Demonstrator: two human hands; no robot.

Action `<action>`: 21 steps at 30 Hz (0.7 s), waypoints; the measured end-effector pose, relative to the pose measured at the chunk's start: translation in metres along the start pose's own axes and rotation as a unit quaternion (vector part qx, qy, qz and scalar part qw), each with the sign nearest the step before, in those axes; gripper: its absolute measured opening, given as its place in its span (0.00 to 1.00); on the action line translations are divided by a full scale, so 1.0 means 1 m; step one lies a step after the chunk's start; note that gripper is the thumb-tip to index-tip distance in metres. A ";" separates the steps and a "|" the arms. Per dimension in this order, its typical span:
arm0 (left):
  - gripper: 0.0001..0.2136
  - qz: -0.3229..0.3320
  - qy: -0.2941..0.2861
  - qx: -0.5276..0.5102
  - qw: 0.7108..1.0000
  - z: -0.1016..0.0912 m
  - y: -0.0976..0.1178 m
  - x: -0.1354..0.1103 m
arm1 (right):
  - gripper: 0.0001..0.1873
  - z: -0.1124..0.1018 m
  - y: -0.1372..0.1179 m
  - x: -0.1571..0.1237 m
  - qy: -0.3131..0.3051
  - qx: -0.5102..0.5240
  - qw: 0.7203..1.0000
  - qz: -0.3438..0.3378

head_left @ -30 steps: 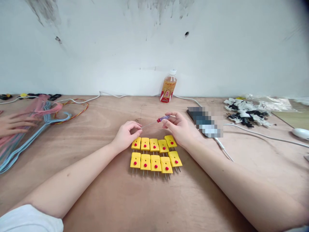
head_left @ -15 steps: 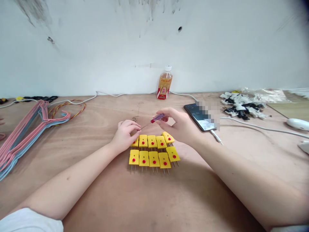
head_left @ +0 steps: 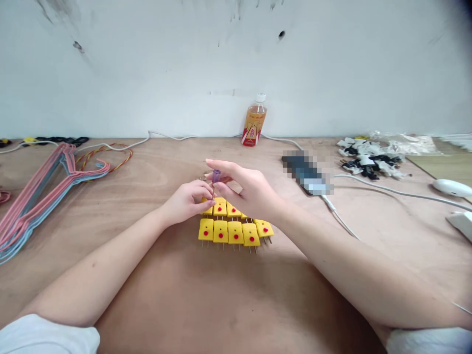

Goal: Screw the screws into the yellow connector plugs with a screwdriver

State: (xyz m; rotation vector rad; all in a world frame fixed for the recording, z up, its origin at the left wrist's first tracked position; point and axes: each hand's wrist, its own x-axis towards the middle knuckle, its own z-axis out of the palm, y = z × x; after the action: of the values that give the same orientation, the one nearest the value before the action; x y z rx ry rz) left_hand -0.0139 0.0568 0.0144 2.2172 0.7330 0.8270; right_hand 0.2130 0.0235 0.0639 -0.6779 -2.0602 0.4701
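Observation:
A small screwdriver with a translucent purple handle stands nearly upright in my right hand, gripped between thumb and fingers. Its thin shaft runs down to the fingertips of my left hand, which are pinched together by the back row's left end. Whatever lies between those fingertips is too small to make out. Yellow plug-like blocks, each with a red dot and metal prongs pointing toward me, lie in two rows. My right hand covers part of the back row. Behind my left fingers are small metal pieces, perhaps screws.
Pink and blue hangers lie at the left beside a twisted red-yellow cord. A drink bottle stands by the wall. To the right are a phone on a white cable, black and white pieces and a white device.
My right hand has moved left and tipped the screwdriver from slanting to almost upright, its shaft at the left fingertips. The left hand stays by the back row. The view has shifted slightly.

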 end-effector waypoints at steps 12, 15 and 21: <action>0.09 -0.052 0.042 0.010 0.998 -0.002 -0.017 -0.022 | 0.24 0.022 0.006 0.026 -0.064 -0.023 0.997 0.026; 0.10 -0.045 0.054 -0.002 0.998 0.000 -0.023 -0.023 | 0.24 0.024 0.009 0.024 -0.065 -0.022 0.997 0.023; 0.10 -0.043 0.054 -0.013 0.997 0.001 -0.027 -0.024 | 0.25 0.024 0.009 0.025 -0.071 -0.028 0.997 0.016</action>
State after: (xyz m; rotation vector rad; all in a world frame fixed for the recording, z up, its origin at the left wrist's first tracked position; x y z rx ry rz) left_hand -0.0354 0.0572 -0.0139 2.1150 0.8592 0.9143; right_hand 0.1843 0.0446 0.0623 -0.7287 -2.2066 0.4924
